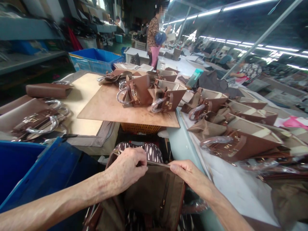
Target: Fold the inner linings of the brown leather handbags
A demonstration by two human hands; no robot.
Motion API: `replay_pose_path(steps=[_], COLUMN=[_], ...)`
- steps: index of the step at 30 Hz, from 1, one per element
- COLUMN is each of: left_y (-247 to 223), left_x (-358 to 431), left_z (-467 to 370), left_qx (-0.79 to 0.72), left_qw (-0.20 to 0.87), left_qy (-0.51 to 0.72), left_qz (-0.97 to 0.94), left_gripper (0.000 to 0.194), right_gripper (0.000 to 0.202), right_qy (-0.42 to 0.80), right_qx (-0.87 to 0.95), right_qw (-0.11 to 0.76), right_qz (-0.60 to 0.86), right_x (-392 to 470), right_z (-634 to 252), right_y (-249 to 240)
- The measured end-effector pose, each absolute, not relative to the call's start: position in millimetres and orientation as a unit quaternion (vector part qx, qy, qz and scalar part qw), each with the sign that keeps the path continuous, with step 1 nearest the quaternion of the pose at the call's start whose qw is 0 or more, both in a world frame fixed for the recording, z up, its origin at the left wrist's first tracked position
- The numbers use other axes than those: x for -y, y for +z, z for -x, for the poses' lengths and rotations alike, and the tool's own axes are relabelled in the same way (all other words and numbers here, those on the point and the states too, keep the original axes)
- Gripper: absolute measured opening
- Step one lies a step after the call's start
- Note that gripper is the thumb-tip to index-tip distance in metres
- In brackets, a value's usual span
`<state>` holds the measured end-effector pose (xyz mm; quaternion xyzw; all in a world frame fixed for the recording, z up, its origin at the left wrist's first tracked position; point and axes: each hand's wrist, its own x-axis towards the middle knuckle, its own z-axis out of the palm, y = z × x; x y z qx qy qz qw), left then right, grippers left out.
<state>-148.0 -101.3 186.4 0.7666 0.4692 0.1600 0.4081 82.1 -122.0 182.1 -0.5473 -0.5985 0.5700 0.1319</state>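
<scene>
A brown handbag (146,189) lies across my lap, its olive-brown lining facing up and a zipped pocket showing on the right side. My left hand (128,168) is closed at the upper left of the lining, thumb and fingers pinched at the edge. At the top right corner, my right hand (186,173) grips the same edge between thumb and fingers. The edge runs stretched between both hands. Part of the bag's body and its handles are hidden below and behind my arms.
Several brown handbags with wrapped handles stand on the brown board (106,106) and the right-hand table (231,189). More bag pieces (33,118) lie at left. A blue bin (60,173) is close on my left, another blue bin (96,59) farther back. A person (154,38) stands beyond.
</scene>
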Motion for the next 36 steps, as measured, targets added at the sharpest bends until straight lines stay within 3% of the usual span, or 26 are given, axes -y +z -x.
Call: replay_pose_path(steps=[10, 20, 36], left_y=[180.2, 181.3, 181.6], left_x=[101.0, 97.6, 97.4], left_z=[145.6, 143.2, 137.3], left_qx=[-0.491, -0.536, -0.552], left_qw=[0.421, 0.371, 0.358], left_qy=[0.169, 0.145, 0.122], left_qz=[-0.744, -0.744, -0.743], left_gripper=[0.014, 0.012, 0.011], right_gripper=[0.043, 0.035, 0.036], right_qy=[0.543, 0.385, 0.327], right_qx=[0.603, 0.664, 0.698], right_qw=[0.113, 0.128, 0.117], right_qz=[0.573, 0.628, 0.627], right_x=[119.3, 128.5, 133.3], right_z=[-77.0, -66.7, -70.6], right_y=[177.3, 176.4, 170.0])
